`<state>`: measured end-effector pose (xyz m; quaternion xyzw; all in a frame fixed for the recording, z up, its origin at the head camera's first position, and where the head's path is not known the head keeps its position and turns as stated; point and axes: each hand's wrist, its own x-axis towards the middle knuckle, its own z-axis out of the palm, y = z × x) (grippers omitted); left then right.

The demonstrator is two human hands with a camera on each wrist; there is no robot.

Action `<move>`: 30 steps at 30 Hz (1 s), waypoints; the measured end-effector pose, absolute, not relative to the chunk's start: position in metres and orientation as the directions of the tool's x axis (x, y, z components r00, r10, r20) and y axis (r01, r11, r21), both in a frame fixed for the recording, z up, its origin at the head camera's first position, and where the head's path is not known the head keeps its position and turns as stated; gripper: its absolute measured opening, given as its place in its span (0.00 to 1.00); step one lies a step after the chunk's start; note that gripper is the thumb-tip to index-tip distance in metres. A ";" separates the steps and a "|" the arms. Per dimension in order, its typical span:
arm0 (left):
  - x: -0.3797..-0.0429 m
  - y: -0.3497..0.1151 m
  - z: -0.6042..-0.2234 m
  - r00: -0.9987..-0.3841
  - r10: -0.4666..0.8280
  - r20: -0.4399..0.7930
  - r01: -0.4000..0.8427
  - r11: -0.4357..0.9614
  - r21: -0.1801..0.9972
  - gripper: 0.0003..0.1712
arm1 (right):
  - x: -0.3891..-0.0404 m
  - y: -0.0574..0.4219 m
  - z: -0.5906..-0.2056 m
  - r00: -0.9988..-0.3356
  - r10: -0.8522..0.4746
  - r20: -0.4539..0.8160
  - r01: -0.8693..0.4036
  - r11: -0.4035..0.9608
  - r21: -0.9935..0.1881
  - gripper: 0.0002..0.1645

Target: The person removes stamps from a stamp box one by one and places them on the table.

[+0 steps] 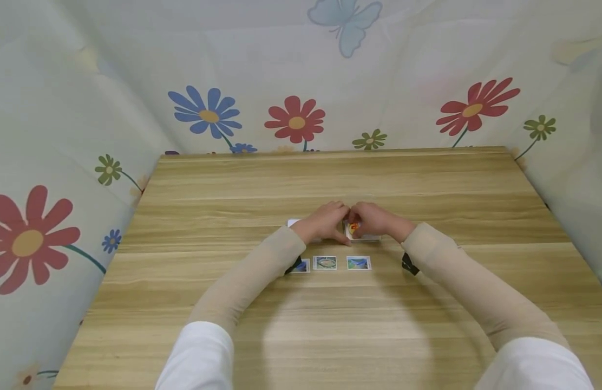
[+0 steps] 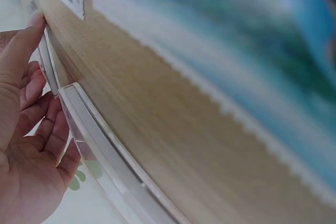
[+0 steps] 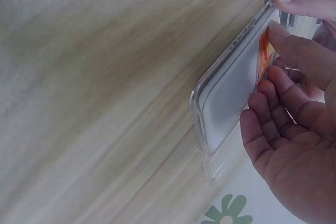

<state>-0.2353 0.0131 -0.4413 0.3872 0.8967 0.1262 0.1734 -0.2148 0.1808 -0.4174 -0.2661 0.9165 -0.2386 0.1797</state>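
Note:
Two shallow clear plastic cases with white contents lie side by side on the table. At the left end of the right case [image 3: 197, 103], my left hand [image 1: 325, 222] holds its edge, thumb in front and fingers behind. My right hand [image 1: 376, 219] is over the same case. It pinches a small orange-red stamp [image 3: 264, 56] between thumb and fingertips above the white surface; the stamp is partly covered. The left case [image 2: 100, 145] lies under my left wrist. Nearer to me are a green stamp [image 1: 325, 263], a blue-green stamp [image 1: 359, 263] and a blue stamp [image 1: 303, 265], partly hidden by the left wrist strap.
The wood-grain table [image 1: 340, 336] stretches out around the cases and stamps. A pale cloth [image 1: 262, 59] with printed flowers hangs behind it and along both sides. Dark wrist straps [image 1: 409, 264] sit on both forearms.

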 end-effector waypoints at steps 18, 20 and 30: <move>-0.234 0.013 -0.441 -0.661 0.721 -0.207 0.628 0.683 0.373 0.41 | -0.216 0.181 -0.419 -0.801 -0.558 -0.217 -0.363 0.741 -0.566 0.20; -0.233 0.013 -0.441 -0.663 0.720 -0.205 0.625 0.683 0.379 0.41 | -0.215 0.181 -0.419 -0.807 -0.550 -0.215 -0.353 0.741 -0.571 0.20; -0.235 0.012 -0.444 -0.660 0.723 -0.204 0.622 0.679 0.391 0.41 | -0.214 0.184 -0.420 -0.826 -0.527 -0.202 -0.330 0.741 -0.585 0.17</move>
